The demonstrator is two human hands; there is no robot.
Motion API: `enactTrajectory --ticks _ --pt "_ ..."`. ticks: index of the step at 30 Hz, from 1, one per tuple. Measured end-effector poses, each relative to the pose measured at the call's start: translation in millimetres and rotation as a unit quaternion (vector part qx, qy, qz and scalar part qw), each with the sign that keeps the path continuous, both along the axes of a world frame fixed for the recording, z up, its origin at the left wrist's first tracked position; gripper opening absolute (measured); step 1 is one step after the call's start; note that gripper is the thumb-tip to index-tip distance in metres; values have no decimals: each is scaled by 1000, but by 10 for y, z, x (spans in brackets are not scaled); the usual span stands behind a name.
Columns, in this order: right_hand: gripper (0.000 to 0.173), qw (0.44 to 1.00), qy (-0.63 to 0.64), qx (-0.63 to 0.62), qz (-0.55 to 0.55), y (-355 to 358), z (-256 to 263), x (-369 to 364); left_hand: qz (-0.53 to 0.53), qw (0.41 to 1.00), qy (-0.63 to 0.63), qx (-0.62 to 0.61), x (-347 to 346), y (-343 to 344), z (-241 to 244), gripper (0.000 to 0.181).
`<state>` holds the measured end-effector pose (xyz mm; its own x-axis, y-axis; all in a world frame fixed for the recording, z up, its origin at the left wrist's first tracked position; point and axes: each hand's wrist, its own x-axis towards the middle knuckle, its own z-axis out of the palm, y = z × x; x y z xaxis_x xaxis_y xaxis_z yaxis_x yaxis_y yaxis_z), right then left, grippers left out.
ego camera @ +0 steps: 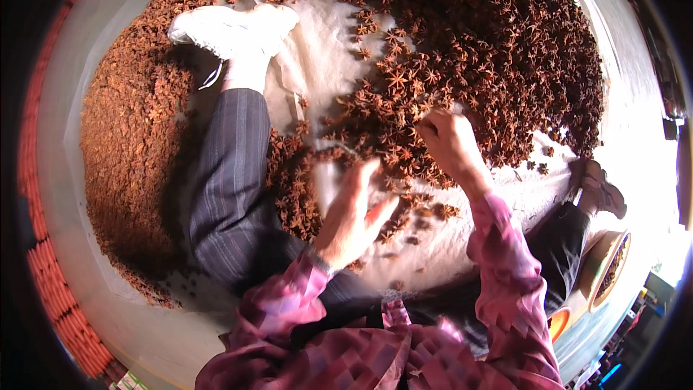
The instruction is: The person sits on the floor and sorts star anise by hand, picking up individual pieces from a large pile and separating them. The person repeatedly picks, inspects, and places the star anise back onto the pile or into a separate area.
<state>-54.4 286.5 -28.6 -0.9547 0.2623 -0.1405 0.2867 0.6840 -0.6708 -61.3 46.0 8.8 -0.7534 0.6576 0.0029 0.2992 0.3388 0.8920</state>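
Note:
Dark star anise pods (487, 59) lie in a wide heap before me and to the right. My right hand (449, 141) is at the near edge of that heap, its fingers curled; whether a pod is between them I cannot tell. My left hand (354, 216) is held over the pale sheet (335, 38), thumb and fingers spread, with nothing seen in it. Just left of it, between my legs, is a smaller pile of star anise (295, 195). Loose pods are scattered on the sheet between my two hands, some of them blurred.
A heap of lighter reddish-brown pieces (130, 135) spreads at the left, beyond my bent leg (233, 173) and white shoe (233, 27). At right are my other shoe (602, 189) and a round container (609, 271) with dark contents. Red stacked items (65, 303) line the left rim.

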Motion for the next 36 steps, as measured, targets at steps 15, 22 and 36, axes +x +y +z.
enactTrajectory --ticks 15,22,36 --pt "34 948 40 315 33 615 189 2050 -69 930 191 -307 47 -646 559 57" --pt "21 966 154 206 -36 353 -289 -250 -17 990 -139 11 -228 -23 275 66" --pt "22 894 -169 413 -48 792 381 2083 -268 950 -40 -153 -443 -583 691 30"
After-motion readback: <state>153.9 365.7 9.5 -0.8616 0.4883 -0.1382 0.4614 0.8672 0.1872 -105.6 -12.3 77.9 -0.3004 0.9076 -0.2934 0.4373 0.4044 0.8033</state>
